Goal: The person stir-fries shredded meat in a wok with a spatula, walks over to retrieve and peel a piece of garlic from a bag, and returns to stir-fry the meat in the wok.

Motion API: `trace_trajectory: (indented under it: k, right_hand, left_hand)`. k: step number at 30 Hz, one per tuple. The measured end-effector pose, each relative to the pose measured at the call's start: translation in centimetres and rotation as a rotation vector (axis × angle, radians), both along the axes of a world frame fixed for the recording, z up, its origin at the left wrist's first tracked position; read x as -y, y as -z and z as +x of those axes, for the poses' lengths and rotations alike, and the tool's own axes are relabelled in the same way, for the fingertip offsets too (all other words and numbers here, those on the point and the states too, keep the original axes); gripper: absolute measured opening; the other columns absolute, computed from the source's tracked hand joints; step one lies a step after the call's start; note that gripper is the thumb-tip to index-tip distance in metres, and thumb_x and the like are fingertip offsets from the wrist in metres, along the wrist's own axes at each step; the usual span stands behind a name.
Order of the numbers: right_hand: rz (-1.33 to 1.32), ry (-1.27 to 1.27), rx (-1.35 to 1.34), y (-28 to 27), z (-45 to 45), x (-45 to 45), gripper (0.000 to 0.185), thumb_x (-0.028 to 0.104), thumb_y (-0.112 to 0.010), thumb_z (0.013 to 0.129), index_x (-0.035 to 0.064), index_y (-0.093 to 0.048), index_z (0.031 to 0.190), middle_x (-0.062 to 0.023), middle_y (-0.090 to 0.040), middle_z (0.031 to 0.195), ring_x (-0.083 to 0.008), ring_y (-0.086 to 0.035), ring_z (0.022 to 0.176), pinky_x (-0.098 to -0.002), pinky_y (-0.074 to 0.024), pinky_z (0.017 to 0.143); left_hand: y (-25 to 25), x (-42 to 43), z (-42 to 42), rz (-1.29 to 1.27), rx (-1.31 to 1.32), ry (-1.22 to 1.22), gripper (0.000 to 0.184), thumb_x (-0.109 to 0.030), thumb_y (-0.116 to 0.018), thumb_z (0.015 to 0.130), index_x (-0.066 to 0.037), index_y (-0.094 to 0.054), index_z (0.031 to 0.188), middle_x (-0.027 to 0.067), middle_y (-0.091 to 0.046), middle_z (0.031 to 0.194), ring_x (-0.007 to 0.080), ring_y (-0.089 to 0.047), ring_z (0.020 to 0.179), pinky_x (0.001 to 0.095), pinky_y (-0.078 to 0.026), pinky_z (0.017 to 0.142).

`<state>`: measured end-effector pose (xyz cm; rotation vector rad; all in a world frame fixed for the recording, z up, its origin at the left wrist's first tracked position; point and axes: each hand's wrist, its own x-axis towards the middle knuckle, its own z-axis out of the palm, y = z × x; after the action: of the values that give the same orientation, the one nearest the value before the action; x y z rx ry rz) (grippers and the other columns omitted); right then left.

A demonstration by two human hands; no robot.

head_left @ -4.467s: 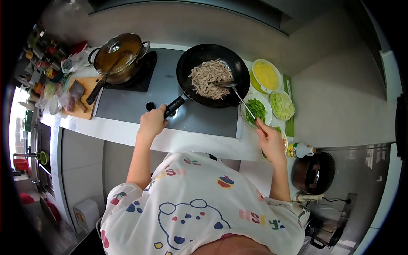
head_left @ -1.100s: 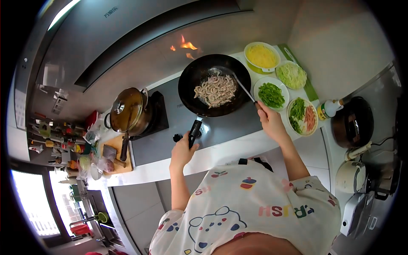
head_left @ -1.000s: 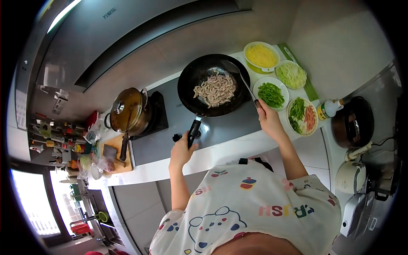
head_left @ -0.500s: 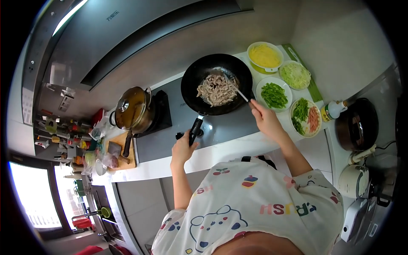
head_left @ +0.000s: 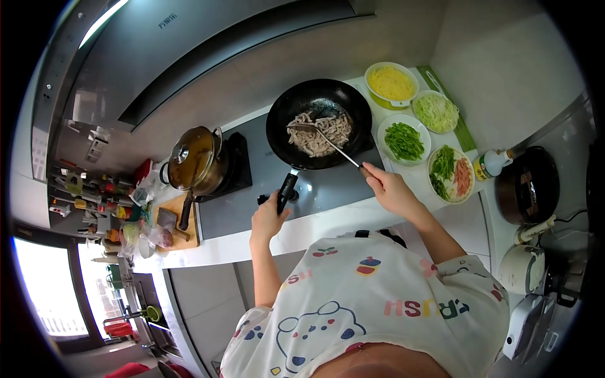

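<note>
A: Setting: you stand at a white counter [head_left: 224,251] with a grey cooktop [head_left: 233,215] set in it. A range hood [head_left: 183,60] spans the far side, and a steel pot [head_left: 211,179] under a glass lid [head_left: 189,159] is at the left.

B: Position of your wok?

A: Your black wok [head_left: 282,106] is over the right part of the cooktop, its wok handle [head_left: 287,187] pointing near, toward you. Pale cooked meat strips [head_left: 333,133] lie in a loose heap in it.

B: State of your fingers?

A: Your left hand [head_left: 269,218] is closed around the near end of the wok handle; some fingertips are hidden. Your right hand [head_left: 392,191] has a narrow grip on the spatula [head_left: 334,145], whose shaft crosses the wok's near-right rim. The blade is at the left side of the heap.

B: And to your right?

A: Beside the wok you have a plate [head_left: 426,152] of cut greens [head_left: 404,140]. Beyond it are a bowl [head_left: 404,103] of yellow shreds [head_left: 391,82] and, farther right, a dish of pale green shreds [head_left: 436,113]. Nearer you, a plate of greens and pink strips [head_left: 462,177] is just beside a bottle [head_left: 494,165].
</note>
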<state>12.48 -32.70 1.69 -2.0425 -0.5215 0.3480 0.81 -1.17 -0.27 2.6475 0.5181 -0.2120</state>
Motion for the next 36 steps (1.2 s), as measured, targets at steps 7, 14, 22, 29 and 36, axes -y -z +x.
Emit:
trace_trajectory:
  k: [7,14,22,29,36]
  right_hand:
    - [0.008,0.126,0.233,2.3,3.3,-1.0,0.040,0.014,-0.057,0.099,0.0027,-0.057,0.136,-0.0210,-0.071,0.111,-0.0410,-0.067,0.097,-0.0450,-0.0536,0.082]
    - [-0.240,-0.034,0.393,2.1,4.6,-2.4,0.039,0.016,-0.061,0.097,0.0168,-0.062,0.135,-0.0145,-0.067,0.097,-0.0360,-0.065,0.090,-0.0443,-0.0522,0.076]
    - [-0.531,-0.083,0.336,-9.5,1.2,4.4,0.037,0.016,-0.060,0.095,0.0160,-0.065,0.132,-0.0151,-0.066,0.093,-0.0353,-0.065,0.088,-0.0448,-0.0518,0.077]
    - [-0.286,-0.037,0.385,-3.3,3.8,1.8,0.036,0.016,-0.060,0.097,0.0114,-0.064,0.132,-0.0173,-0.067,0.097,-0.0381,-0.064,0.090,-0.0461,-0.0510,0.080]
    - [-0.275,-0.003,0.359,-0.4,4.8,1.4,0.036,0.014,-0.060,0.096,0.0140,-0.064,0.133,-0.0194,-0.067,0.097,-0.0392,-0.064,0.091,-0.0463,-0.0509,0.079]
  left_hand:
    - [0.1,-0.1,0.0,0.003,0.001,0.007,0.064,-0.025,-0.077,0.083,-0.008,-0.052,0.140,0.0171,-0.072,0.096,0.0370,-0.069,0.093,0.0444,-0.054,0.078]
    - [0.0,-0.2,-0.1,-0.007,-0.008,0.008,0.063,-0.025,-0.076,0.084,-0.008,-0.052,0.139,0.0170,-0.072,0.095,0.0367,-0.069,0.092,0.0448,-0.054,0.077]
    - [-0.1,0.0,-0.1,0.006,0.006,0.009,0.065,-0.026,-0.077,0.083,-0.007,-0.052,0.140,0.0171,-0.072,0.097,0.0367,-0.069,0.091,0.0448,-0.054,0.077]
    - [0.2,-0.4,-0.1,0.010,0.018,0.027,0.068,-0.025,-0.078,0.083,-0.009,-0.051,0.143,0.0173,-0.072,0.098,0.0367,-0.069,0.092,0.0452,-0.054,0.079]
    - [0.2,-0.1,-0.2,-0.013,0.025,-0.008,0.068,-0.025,-0.078,0.082,-0.010,-0.051,0.142,0.0179,-0.071,0.098,0.0373,-0.069,0.093,0.0451,-0.053,0.079]
